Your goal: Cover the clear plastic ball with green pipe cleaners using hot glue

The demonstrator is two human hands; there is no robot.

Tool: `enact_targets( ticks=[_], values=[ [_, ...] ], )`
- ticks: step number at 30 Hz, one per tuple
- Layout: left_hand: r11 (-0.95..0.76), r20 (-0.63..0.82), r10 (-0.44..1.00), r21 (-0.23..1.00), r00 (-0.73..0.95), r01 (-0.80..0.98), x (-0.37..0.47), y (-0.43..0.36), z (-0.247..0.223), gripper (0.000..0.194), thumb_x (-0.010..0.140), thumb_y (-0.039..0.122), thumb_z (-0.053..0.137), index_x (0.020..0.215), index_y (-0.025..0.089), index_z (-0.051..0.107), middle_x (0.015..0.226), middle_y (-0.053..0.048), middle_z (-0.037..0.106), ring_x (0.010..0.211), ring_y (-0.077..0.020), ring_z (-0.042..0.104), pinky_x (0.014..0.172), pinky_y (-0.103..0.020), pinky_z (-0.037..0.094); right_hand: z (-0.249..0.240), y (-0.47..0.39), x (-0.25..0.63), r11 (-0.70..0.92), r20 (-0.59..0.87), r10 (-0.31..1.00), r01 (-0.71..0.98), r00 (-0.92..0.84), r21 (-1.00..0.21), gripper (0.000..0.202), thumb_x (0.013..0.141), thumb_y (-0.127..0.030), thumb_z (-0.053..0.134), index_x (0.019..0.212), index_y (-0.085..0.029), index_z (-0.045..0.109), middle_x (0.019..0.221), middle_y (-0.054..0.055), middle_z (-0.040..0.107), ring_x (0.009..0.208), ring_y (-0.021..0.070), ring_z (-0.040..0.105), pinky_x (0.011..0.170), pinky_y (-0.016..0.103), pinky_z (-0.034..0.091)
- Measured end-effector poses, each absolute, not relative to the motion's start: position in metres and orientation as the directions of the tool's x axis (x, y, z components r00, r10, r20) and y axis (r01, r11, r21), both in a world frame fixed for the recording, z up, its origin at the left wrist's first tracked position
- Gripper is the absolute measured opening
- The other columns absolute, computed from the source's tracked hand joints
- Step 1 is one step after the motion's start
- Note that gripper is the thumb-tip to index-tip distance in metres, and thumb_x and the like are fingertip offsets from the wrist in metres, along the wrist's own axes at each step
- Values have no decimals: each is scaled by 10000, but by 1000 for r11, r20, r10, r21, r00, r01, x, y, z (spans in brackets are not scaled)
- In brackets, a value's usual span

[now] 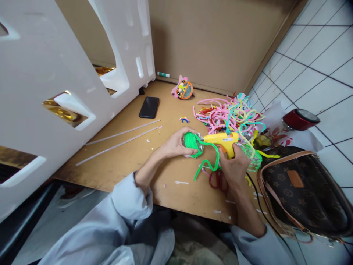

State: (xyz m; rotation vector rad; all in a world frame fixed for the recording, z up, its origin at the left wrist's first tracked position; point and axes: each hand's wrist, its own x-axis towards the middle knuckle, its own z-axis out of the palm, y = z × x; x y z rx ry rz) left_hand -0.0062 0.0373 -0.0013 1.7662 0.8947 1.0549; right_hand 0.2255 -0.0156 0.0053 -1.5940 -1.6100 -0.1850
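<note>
Lying nearest on the table (pixel 165 171), dark red handle loops (pixel 218 180) stay partly covered by the right hand (pixel 234 162), which closes around the grip of a smooth yellow glue gun (pixel 222 139). The left hand (pixel 178 142), curved half closed, holds a rounded clear piece (pixel 200 148) wrapped with fuzzy green pipe cleaner (pixel 216 158), near the gun's tip; whether they touch, one cannot tell. Behind, a tangled fuzzy heap (pixel 226 114) hides its own lower strands.

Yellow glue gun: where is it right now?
In the head view, the yellow glue gun is just right of centre, in the right grip, pointing left at the green-wrapped piece.
</note>
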Motion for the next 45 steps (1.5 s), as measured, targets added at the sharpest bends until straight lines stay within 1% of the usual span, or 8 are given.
enact_targets(
  ticks=[12,26,31,36,39,41,43,45],
  values=[
    [-345,267,885,927,381,151,-5,36,2,588,613,306,857,1125,190,592,1198,-87,656,962,-218,643,850,-356,527,9,-18,226,189,645,749,886,148,-424,252,826,-440,579,714,-229,498,652,-7,543,589,149,422,598,287,383],
    [-337,267,884,933,383,126,-5,36,0,592,608,297,855,1127,188,592,1239,-102,643,1037,-238,639,868,-352,525,9,-19,229,186,640,758,901,122,-393,268,846,-440,589,697,-235,502,641,-10,538,581,153,410,595,291,374],
    [-301,231,895,945,382,132,-5,35,1,603,613,297,852,1141,189,580,1179,-87,652,908,-197,639,741,-306,536,4,-16,227,165,627,758,876,181,-453,249,782,-456,593,726,-220,534,661,9,567,607,166,450,605,299,377],
    [-318,247,893,938,376,138,-6,36,1,599,613,308,857,1130,181,581,1102,-74,667,876,-195,635,752,-321,535,7,-14,229,60,462,843,805,276,-591,293,713,-496,604,653,-231,493,586,-32,484,566,146,392,551,284,310],
    [-316,245,901,936,358,156,-6,36,1,599,600,303,860,1118,182,585,1115,-71,661,901,-201,632,794,-334,527,6,-12,235,63,335,905,698,262,-714,376,764,-540,567,594,-229,443,540,-58,398,545,124,352,514,264,273],
    [-311,245,905,938,347,150,-5,36,1,597,585,301,866,1102,183,590,1125,-71,661,934,-210,633,830,-341,521,1,-10,240,79,279,932,621,232,-780,394,820,-549,512,609,-221,451,543,-61,388,547,121,369,514,255,288],
    [-307,246,907,942,343,137,-5,35,2,596,580,305,869,1094,184,593,1137,-72,659,962,-218,635,857,-347,518,-7,-6,246,80,268,939,622,215,-779,370,849,-529,466,650,-217,470,555,-56,414,552,128,398,525,257,319],
    [-300,240,907,945,347,132,-5,34,3,603,584,307,869,1103,185,589,1141,-72,656,968,-221,635,862,-352,520,-15,-3,251,74,286,937,684,202,-726,316,839,-486,436,698,-211,503,574,-43,458,548,139,414,532,265,341]
  ],
)
